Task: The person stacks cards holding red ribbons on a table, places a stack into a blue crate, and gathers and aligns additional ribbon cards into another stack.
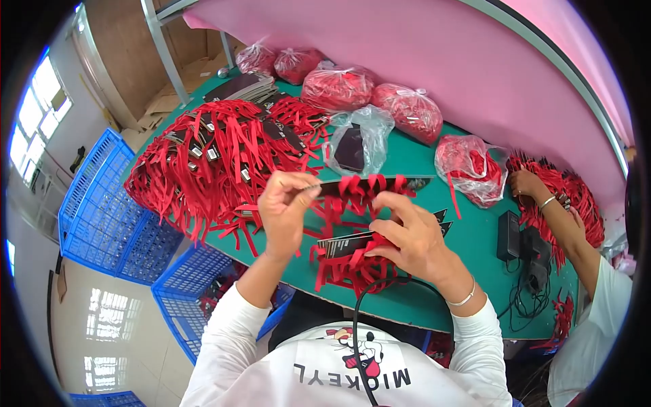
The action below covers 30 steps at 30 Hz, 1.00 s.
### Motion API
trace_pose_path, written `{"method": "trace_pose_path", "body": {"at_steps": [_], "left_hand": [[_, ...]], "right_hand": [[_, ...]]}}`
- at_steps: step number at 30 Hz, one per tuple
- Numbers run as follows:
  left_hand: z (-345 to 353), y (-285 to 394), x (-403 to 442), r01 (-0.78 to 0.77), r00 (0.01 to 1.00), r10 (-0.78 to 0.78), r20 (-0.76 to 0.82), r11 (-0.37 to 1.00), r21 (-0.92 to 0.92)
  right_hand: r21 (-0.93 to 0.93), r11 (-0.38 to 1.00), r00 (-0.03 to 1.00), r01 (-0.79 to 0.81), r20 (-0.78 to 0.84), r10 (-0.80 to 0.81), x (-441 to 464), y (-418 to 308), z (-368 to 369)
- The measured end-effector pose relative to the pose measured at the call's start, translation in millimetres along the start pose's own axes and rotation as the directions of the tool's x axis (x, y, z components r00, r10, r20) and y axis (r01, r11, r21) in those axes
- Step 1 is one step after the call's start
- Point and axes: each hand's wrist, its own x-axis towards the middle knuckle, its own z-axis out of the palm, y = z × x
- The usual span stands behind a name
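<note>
My left hand pinches the left end of a long black card with red ribbon loops along it, held above the green table. Curled fingers of my right hand are at the card's lower side. Between its thumb and fingers is red ribbon. Beneath that hand lies a small stack of black cards with more red ribbons hanging from it. To the left of my left hand is a large heap of red ribbons on black cards.
Several clear bags of red ribbons line the back of the green table. A plastic bag with a dark block lies in front. Blue crates stand left. At right, a co-worker's hand touches another ribbon pile near a black adapter and cables.
</note>
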Motion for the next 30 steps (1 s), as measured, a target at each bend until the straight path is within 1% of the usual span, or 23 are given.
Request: {"method": "trace_pose_path", "body": {"at_steps": [1,2,4,5,7,8,9,10,11,12,13,14,16,18,21,22,24,25,26,28,30], "left_hand": [[3.8,-2.1,-8.8,0.048,0.999,-0.048,-0.017,0.999,-0.019],[6.6,-4.1,-17.8,0.163,0.986,-0.165,-0.01,0.98,-0.113],[6.4,-12.1,-33.4,0.273,0.96,-0.28,-0.018,0.945,-0.178],[6.9,-17.9,-39.3,0.28,0.956,-0.292,-0.031,0.939,-0.199],[2.1,-26.5,-47.6,0.329,0.941,-0.336,0.022,0.903,-0.276],[-3.1,-29.5,-50.3,0.35,0.935,-0.352,0.049,0.884,-0.31],[-11.4,-30.5,-54.0,0.436,0.899,-0.422,0.113,0.849,-0.3],[-18.4,-23.2,-54.2,0.458,0.889,-0.426,0.168,0.836,-0.302],[-25.8,-14.0,-47.6,0.319,0.946,-0.3,0.121,0.93,-0.182],[-33.3,-4.6,-37.8,0.174,0.981,-0.168,0.1,0.983,-0.054],[-48.7,6.6,-23.6,0.078,0.997,-0.073,-0.028,0.956,0.283],[-70.0,18.1,-5.3,0.021,0.991,0.06,-0.117,0.806,0.591],[-110.9,34.6,39.0,0.041,0.935,0.263,-0.239,0.588,0.808],[-154.6,35.9,75.5,0.072,0.943,0.299,-0.148,0.251,0.965],[-162.5,32.3,101.9,0.242,0.958,0.158,-0.238,-0.008,0.97],[-162.6,32.3,110.4,0.164,0.96,0.242,-0.141,-0.078,0.983],[-163.9,34.0,125.3,0.031,0.924,0.378,0.061,-0.233,0.972],[-168.9,37.1,137.3,0.066,0.962,0.272,0.012,-0.277,0.959],[-168.0,38.7,150.6,0.126,0.971,0.233,-0.048,-0.333,0.935],[-163.1,46.9,179.5,0.23,0.971,0.167,-0.171,-0.451,0.863],[-176.3,35.9,210.8,0.314,0.941,0.045,-0.336,-0.489,0.814]], "right_hand": [[-0.011,1.0,1.0,-0.019,-0.001,0.019,0.3,-1.0,0.2],[-0.039,0.997,0.997,-0.072,0.002,0.072,1.6,-3.0,1.5],[-0.057,0.993,0.994,-0.102,0.04,0.105,1.0,1.5,11.4],[-0.063,0.996,0.998,-0.063,0.024,0.064,-0.3,5.5,18.8],[-0.077,0.997,1.0,0.021,-0.005,-0.021,-3.4,13.1,31.1],[-0.073,0.997,1.0,0.018,-0.004,-0.018,-4.0,13.4,31.7],[-0.065,0.998,1.0,0.018,-0.007,-0.018,-5.3,12.5,32.4],[-0.053,0.998,1.0,0.023,-0.013,-0.024,-4.8,12.1,33.8],[-0.072,0.997,0.999,0.012,-0.035,-0.014,-3.9,12.3,34.2],[-0.065,0.998,0.999,0.004,-0.042,-0.006,-3.3,14.2,35.3],[-0.063,0.998,0.999,-0.012,-0.046,0.009,-4.6,15.9,35.5],[-0.063,0.998,0.999,-0.027,-0.046,0.024,-4.7,17.0,35.4],[-0.051,0.999,0.999,-0.014,-0.047,0.012,-3.2,18.3,35.8],[-0.044,0.999,0.998,-0.013,-0.055,0.011,-4.8,19.9,37.3],[-0.052,0.999,0.999,-0.011,-0.053,0.008,-5.2,18.2,36.3],[-0.048,0.999,0.999,-0.011,-0.053,0.009,-4.9,18.2,35.7],[-0.036,0.999,0.999,-0.014,-0.044,0.012,-5.2,17.7,35.2],[-0.041,0.999,0.999,-0.016,-0.044,0.015,-5.6,17.3,35.1],[-0.045,0.999,0.999,-0.018,-0.044,0.016,-5.8,16.8,35.2],[-0.049,0.999,0.999,-0.018,-0.045,0.016,-5.2,17.0,36.6],[-0.05,0.999,0.999,-0.02,-0.043,0.018,-6.7,18.3,38.2]]}}
